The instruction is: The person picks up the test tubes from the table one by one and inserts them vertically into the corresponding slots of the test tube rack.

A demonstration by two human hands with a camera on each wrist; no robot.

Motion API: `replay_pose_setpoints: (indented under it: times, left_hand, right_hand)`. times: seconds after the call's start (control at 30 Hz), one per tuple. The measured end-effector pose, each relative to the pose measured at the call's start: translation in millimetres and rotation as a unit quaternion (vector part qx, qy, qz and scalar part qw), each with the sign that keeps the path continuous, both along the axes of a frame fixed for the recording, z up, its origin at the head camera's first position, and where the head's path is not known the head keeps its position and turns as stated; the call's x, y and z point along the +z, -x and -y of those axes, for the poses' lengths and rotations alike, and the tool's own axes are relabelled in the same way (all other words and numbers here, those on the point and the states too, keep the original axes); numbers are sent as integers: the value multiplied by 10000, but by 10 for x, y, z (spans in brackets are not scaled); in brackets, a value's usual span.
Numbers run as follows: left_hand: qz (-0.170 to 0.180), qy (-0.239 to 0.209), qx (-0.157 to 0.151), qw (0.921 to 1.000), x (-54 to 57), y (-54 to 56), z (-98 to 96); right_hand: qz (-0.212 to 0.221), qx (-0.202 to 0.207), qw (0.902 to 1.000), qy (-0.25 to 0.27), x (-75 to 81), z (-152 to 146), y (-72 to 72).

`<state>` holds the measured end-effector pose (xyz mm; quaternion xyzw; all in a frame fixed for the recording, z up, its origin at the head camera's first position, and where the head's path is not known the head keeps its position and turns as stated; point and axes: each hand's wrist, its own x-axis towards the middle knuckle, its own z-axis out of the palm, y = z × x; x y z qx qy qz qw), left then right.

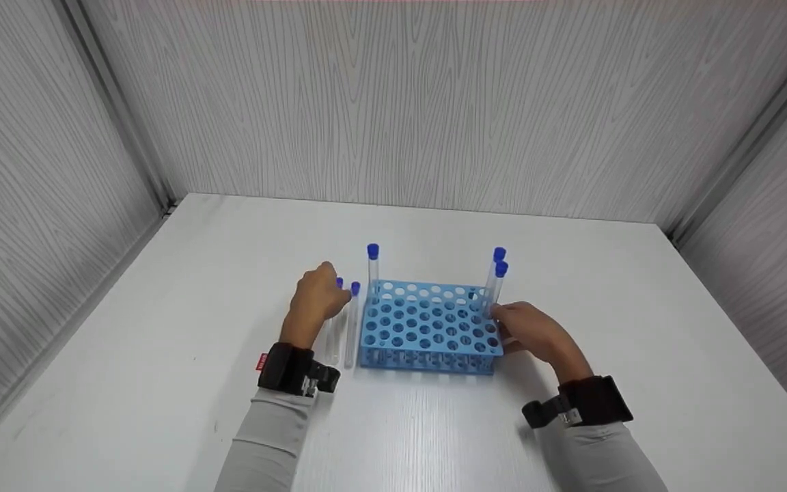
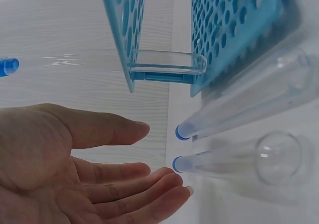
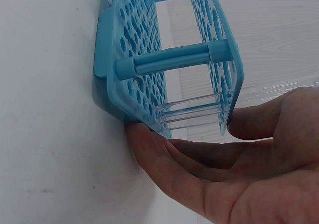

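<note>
A blue test tube rack stands on the table between both hands. Two clear test tubes with blue caps, the nearer one and the outer one, lie left of it. Over their capped ends hovers my left hand; the left wrist view shows thumb and fingers apart, with nothing between them. My right hand holds the rack's right end, thumb at the upper plate and fingers at the base. One capped tube stands upright at the rack's back left.
Two more capped tubes stand in the rack's right end, the front one partly covering the back one. The white table is bounded by a grey wood-grain panel behind and similar panels at both sides.
</note>
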<state>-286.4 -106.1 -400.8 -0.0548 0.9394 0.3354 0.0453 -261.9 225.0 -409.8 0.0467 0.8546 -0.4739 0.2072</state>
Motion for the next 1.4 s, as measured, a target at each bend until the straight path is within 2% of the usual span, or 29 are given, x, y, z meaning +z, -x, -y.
replay_pose_setpoints:
  times: [0.33,0.63,1.1,1.4]
  left_hand:
    - [140,141,54,9998,-40,7,-2]
    - [181,73,102,9998,-94,18,-10]
    - [277,153,12,9995,-125,25,13]
    - [304,240,71,9992,-145,43,9]
  right_hand:
    - [12,-76,9999,-144,-10,4,18]
    - [54,-119,9998,-115,-18,8,25]
    - [58,-162,9998,-88,-17,6,16]
    - [-114,0,9999,3,-16,-8,4]
